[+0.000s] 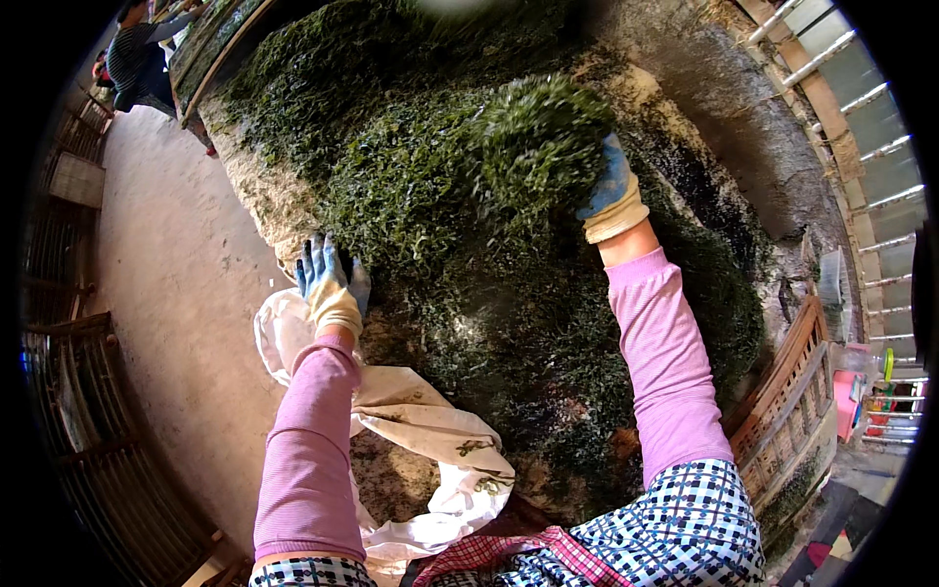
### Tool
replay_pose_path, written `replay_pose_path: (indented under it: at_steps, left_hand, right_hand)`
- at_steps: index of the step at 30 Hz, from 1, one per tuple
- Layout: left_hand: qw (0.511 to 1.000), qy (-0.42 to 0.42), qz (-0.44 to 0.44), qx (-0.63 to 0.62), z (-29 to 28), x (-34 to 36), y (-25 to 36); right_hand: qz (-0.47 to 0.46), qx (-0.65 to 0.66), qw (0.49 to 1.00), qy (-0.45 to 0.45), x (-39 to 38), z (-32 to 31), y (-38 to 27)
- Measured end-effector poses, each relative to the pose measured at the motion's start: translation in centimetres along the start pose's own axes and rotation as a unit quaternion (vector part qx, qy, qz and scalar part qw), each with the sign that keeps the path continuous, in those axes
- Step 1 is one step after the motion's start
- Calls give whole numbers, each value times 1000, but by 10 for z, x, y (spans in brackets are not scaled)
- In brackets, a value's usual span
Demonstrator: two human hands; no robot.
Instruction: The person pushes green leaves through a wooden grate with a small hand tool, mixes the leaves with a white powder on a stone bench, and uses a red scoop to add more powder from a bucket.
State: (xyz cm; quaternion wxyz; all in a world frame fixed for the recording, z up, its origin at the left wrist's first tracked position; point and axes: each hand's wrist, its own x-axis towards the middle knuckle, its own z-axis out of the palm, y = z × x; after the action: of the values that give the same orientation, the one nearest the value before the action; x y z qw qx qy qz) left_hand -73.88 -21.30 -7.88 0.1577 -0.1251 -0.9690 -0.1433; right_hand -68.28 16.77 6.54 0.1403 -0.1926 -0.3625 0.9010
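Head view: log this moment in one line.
Left hand: gloved, open, beside white sack | Right hand: gloved, against blurred green clump, fingers hidden | Surroundings: leafy green pile

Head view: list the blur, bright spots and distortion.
In the head view, motion blur smears the green leafy clump at the gloved right hand; bright light catches the white fabric; a pale, blurred spot touches the top edge; the fisheye curves the barred wall.

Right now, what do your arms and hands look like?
My left hand and right hand wear blue-and-cream fabric gloves with dark smudges on the left fingertips. Further up come pinkish-purple cloth sleeves, then black, white and blue checked fabric.
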Motion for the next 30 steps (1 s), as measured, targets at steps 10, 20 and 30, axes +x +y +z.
replay_pose_path:
  at_steps: [10,20,30]
  left_hand:
    - [999,32,21,-20,17,3,2]
    - [972,-190,-23,-136,29,41,-47]
    - [931,1,126,-342,-119,-104,114]
  right_hand:
    - [-77,17,995,-68,-100,29,-32]
    - [-185,141,941,-245,-250,49,-126]
    - [-464,-140,873,-54,-526,-112,-334]
